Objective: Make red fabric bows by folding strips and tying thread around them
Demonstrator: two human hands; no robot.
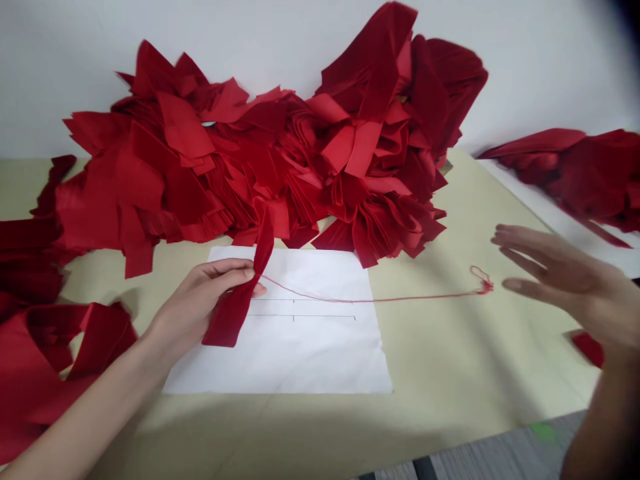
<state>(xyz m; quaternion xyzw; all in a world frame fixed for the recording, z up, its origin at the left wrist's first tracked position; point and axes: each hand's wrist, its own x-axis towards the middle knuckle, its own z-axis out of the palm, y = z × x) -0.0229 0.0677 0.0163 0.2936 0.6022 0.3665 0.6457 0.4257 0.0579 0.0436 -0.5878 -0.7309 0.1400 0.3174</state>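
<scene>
The right forearm [600, 427] and the far-right pile of red cloth strips [590, 173] run off the frame.

Soft, diffuse light filled the view, and the white paper sheet [320, 353] showed no glare. A broad, dim shadow darkened the tabletop [475, 373] just below the sheet, while a smaller, soft-edged shadow fell to its left. Far to the sheet's upper right, a dark blur covered the frame's corner. The right hand [565, 280], right of the sheet, looked slightly soft. Above the sheet, the red fabric pile [260, 167] lost fine detail, and lines bowed toward the frame's edges.
</scene>
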